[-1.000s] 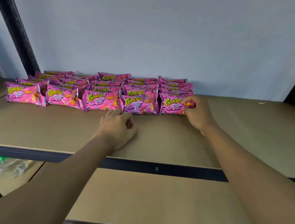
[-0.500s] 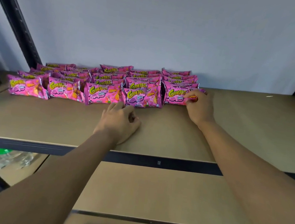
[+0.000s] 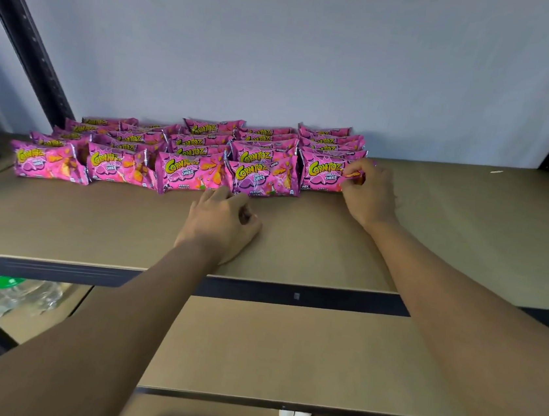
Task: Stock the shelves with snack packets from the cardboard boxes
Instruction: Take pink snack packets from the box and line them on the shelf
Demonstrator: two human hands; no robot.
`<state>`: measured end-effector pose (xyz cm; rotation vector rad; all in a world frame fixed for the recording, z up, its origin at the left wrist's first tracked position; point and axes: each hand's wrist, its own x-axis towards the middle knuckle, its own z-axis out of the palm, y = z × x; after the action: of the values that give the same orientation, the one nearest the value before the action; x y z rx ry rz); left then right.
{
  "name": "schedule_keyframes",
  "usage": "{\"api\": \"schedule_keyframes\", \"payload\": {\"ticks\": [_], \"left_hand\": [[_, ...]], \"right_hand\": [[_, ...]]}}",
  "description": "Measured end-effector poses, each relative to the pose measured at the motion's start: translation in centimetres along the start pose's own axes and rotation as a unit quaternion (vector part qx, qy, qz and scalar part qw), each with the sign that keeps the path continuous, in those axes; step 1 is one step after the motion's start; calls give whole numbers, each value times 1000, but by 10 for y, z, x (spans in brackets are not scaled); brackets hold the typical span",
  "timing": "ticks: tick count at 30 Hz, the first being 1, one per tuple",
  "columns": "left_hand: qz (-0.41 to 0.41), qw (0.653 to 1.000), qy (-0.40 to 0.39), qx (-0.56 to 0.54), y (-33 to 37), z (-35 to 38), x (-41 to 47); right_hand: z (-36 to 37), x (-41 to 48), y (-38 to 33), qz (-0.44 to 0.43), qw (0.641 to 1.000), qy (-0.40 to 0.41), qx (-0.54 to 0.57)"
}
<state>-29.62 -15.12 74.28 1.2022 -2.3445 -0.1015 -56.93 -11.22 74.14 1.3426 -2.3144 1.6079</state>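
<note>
Several pink Corntoz snack packets (image 3: 190, 150) stand in rows on the left and middle of the brown shelf board (image 3: 469, 230), against the grey wall. My right hand (image 3: 368, 194) pinches the right edge of the front-right packet (image 3: 321, 175). My left hand (image 3: 221, 225) rests on the board with loosely curled fingers, its fingertips touching the bottom of the front packets (image 3: 259, 180) in the middle. No cardboard box is in view.
Black uprights (image 3: 26, 32) frame the shelf at both sides, and a black rail (image 3: 297, 295) runs along its front edge. A lower shelf board (image 3: 284, 352) lies beneath. Green-labelled bottles (image 3: 0, 289) lie at lower left. The board's right half is bare.
The rows of packets sit a little higher in view as the camera tilted. My right hand has kept its pinch on the front-right packet's edge; my left hand has stayed put.
</note>
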Motion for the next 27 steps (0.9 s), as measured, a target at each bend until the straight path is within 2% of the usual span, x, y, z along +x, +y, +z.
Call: {"api": "schedule_keyframes", "payload": {"ticks": [11, 18, 21, 25, 27], "left_hand": [[-3, 1000, -12, -3, 1, -1, 1], [10, 1000, -7, -5, 4, -8, -7], [9, 998, -2, -54, -1, -14, -15], [2, 985, 55, -162, -11, -28, -49], [22, 980, 94, -176, -17, -38, -75]], "right_hand": [[-11, -21, -17, 21, 998, 46, -36], [-28, -79, -58, 7, 1000, 20, 21], [-33, -111, -78, -27, 997, -3, 73], [-31, -162, -100, -49, 994, 9, 99], [-26, -189, -111, -72, 991, 22, 114]]}}
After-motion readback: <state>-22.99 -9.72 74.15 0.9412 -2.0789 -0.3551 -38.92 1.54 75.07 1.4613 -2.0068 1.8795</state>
